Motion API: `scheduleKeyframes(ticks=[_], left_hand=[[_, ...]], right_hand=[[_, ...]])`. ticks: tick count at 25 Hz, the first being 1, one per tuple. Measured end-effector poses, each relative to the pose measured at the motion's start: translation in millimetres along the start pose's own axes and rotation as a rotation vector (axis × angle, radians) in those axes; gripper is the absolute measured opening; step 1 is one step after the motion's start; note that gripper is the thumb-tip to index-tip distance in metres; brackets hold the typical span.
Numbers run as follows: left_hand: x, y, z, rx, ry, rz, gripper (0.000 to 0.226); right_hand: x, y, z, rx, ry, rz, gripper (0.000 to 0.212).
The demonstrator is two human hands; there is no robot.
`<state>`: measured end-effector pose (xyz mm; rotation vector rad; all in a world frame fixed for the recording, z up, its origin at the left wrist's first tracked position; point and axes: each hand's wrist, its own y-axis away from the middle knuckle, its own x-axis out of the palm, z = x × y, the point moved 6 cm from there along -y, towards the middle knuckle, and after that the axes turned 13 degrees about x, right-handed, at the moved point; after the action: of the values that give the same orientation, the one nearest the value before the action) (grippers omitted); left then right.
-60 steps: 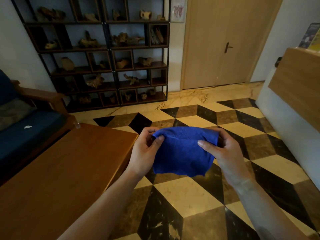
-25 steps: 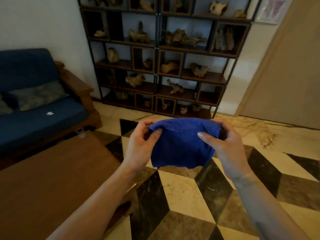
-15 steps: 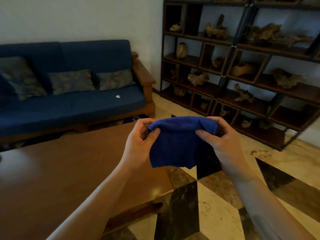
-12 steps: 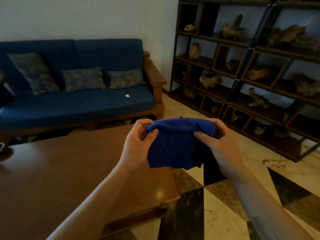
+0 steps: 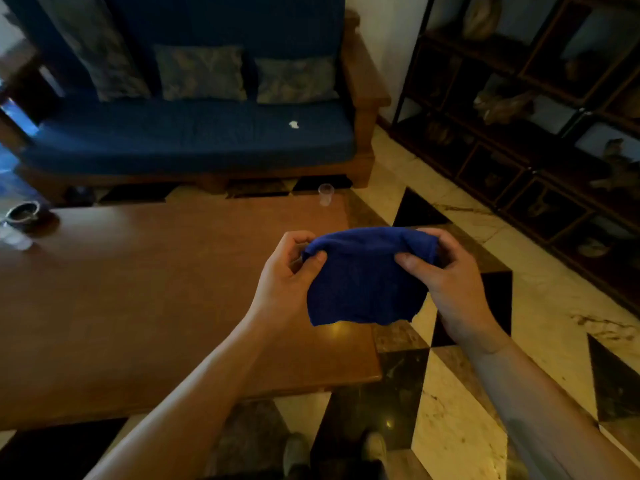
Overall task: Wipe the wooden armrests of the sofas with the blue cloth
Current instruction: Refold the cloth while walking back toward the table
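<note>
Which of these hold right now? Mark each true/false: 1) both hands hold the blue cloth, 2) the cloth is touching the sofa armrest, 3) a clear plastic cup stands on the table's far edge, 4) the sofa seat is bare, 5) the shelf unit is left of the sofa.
1) True. The left hand and right hand each pinch an upper corner of the blue cloth.
2) False. The cloth hangs in the air over the wooden table, well short of the armrest.
3) True. The clear cup stands there.
4) False. A small white scrap lies on the sofa.
5) False. The shelf unit is to its right.
</note>
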<state>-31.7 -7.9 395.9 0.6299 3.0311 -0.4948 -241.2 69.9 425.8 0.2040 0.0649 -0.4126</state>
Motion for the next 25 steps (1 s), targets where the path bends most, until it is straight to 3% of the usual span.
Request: scheduleKeyframes(ticks=[5, 10, 16, 20, 25], left_hand=[[16, 8, 96, -0.195, -0.003, -0.122, 0.015], [52, 62, 252, -0.461, -0.034, -0.218, 0.012], [78, 130, 428, -0.744, -0.182, -0.184, 0.012], [80, 122, 479, -0.674, -0.427, -0.036, 0.014], [83, 112, 490, -0.607, -0.671, 0.037, 0.022]], right_hand=[[6, -65, -91, 0.132, 0.027, 0.072, 0.023], [3, -112, -262, 0.374, 0.038, 0.108, 0.023], [10, -147, -455, 0.626, 0.211, 0.146, 0.026], [25, -175, -496, 0.49, 0.549, 0.122, 0.027], [32, -187, -500, 0.341, 0.758, 0.091, 0.036]])
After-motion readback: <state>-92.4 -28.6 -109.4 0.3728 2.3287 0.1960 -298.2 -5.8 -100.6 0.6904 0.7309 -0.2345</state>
